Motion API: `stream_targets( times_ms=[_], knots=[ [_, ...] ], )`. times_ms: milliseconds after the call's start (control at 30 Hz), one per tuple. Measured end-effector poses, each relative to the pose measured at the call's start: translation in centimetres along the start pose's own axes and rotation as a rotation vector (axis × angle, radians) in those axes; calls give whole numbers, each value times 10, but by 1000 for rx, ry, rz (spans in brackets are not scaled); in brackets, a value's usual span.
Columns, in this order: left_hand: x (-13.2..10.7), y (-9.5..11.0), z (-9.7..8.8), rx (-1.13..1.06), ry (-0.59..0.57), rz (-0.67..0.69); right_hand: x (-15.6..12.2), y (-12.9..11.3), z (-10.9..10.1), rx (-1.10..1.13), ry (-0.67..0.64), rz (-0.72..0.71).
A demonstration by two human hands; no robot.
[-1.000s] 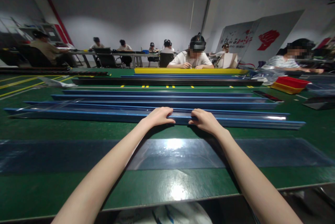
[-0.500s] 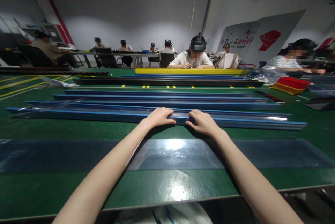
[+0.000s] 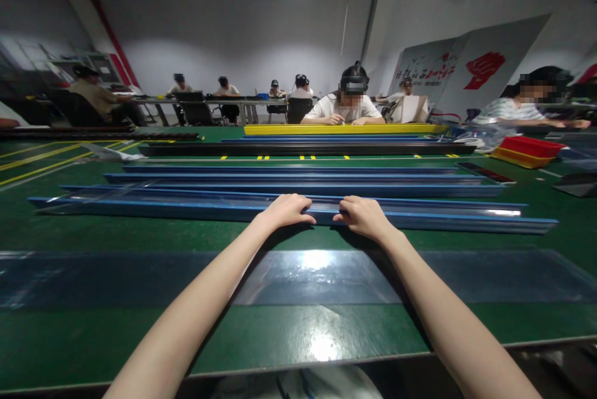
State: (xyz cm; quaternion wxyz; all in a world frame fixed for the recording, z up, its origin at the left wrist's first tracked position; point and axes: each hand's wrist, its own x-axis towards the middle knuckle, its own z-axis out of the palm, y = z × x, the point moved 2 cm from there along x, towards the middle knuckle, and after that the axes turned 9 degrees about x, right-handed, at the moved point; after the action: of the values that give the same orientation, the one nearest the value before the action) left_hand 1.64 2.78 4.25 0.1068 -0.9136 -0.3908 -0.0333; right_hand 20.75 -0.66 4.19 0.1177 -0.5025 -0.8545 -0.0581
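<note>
A long blue channel strip (image 3: 457, 221) lies crosswise on the green table in front of me. My left hand (image 3: 290, 207) grips its near wall just left of the middle, fingers over the top edge and thumb on the near side. Close by on the right, my right hand (image 3: 361, 215) holds the same wall in a like way, the two thumbs pointing at each other. Clear film shows inside the channel and sticks out at its left end. Under my forearms a wide clear plastic strip (image 3: 163, 278) lies flat, shining in the lamp light.
Behind lies another blue channel (image 3: 373, 189), then a black strip (image 3: 303, 149) and a yellow strip (image 3: 345, 130), where a co-worker (image 3: 345, 107) sits. A red bin (image 3: 532, 150) and a phone (image 3: 485, 172) are at right. The table's front edge (image 3: 261, 366) runs below.
The view has shifted slightly, moving the scene a little to the right. Both hands keep their hold on the blue channel strip, and my right fingers look slightly more curled.
</note>
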Motion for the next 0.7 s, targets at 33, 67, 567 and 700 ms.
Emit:
stream_targets(
  times_ms=[33, 67, 567, 700],
  knots=[
    [0, 0, 0, -2, 0, 0, 0, 0, 0, 5, -5, -3],
    [-1, -1, -1, -6, 2, 0, -1, 1, 0, 8, -6, -9],
    [0, -5, 1, -60, 19, 5, -14, 23, -8, -30, -41, 65],
    [0, -4, 2, -71, 2, -2, -13, 14, -5, -15, -51, 40]
  ],
)
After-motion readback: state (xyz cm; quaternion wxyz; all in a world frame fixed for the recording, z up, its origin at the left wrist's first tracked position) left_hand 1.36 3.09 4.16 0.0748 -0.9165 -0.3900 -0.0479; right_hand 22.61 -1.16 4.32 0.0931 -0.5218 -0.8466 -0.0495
